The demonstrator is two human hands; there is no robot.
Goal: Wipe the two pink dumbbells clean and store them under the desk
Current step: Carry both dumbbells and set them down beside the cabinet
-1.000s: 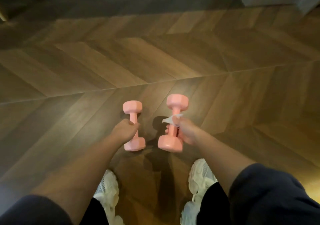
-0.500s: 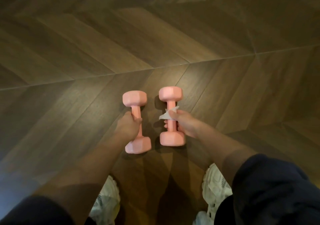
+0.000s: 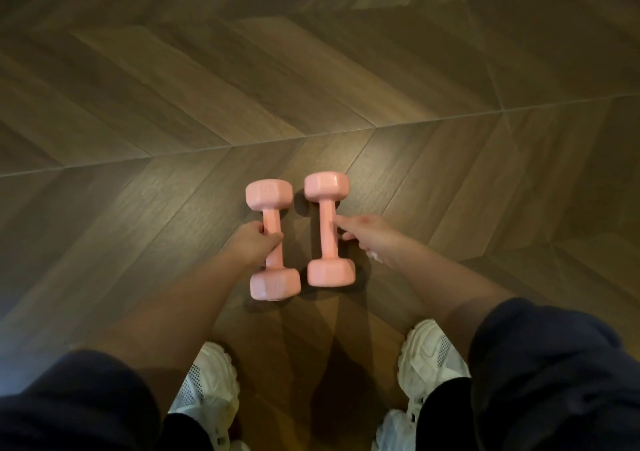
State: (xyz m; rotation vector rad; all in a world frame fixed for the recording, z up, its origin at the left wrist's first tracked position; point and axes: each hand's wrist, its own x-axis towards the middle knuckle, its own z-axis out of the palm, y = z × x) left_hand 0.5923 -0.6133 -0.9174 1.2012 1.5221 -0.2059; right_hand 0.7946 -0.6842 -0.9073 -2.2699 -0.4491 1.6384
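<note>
Fingers [image 3: 274, 237] of my left hand [image 3: 254, 248] wrap the left pink dumbbell [image 3: 270, 218] by its handle. My right hand [image 3: 367, 234] sits just beside the right dumbbell [image 3: 327, 235], forefinger at its handle. Whether it clutches the white scrap [image 3: 376, 255] under its palm, I cannot tell. Both dumbbells lie on the floor [image 3: 450, 173].

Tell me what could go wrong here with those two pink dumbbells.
1. The left hand grips the left dumbbell by its handle, close beside the right dumbbell. If the two knock together, fingers between them could get pinched.
2. Both are just ahead of the white shoes, so a slipped grip or a careless step might hurt toes.
3. The right hand seems only to touch its handle, so a lift from there may fumble.
</note>
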